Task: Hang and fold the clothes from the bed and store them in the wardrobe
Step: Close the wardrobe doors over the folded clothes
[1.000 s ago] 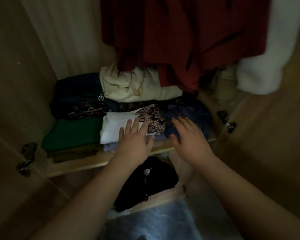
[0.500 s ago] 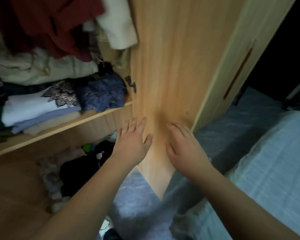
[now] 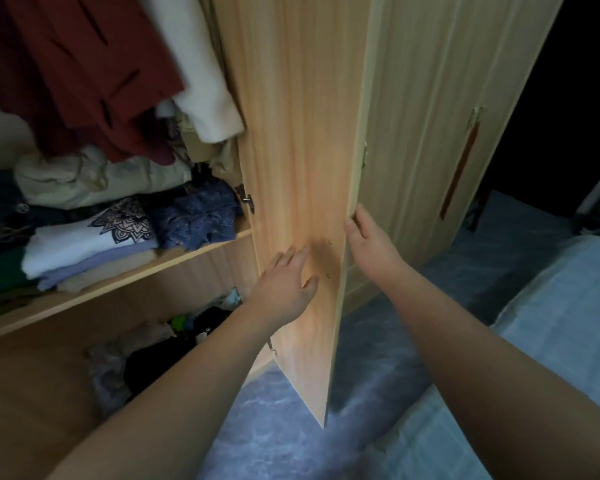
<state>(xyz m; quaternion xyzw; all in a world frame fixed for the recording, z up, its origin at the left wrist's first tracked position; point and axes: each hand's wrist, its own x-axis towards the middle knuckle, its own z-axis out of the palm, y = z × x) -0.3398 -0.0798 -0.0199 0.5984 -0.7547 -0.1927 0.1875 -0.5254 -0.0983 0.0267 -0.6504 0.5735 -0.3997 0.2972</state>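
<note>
You cannot tell if your right hand (image 3: 369, 242) grips the wardrobe door (image 3: 298, 161) or only touches its edge. The red garment (image 3: 84, 64) is cut off above; the heap (image 3: 160, 358) under the shelf (image 3: 146, 277) is too dim to identify.
</note>
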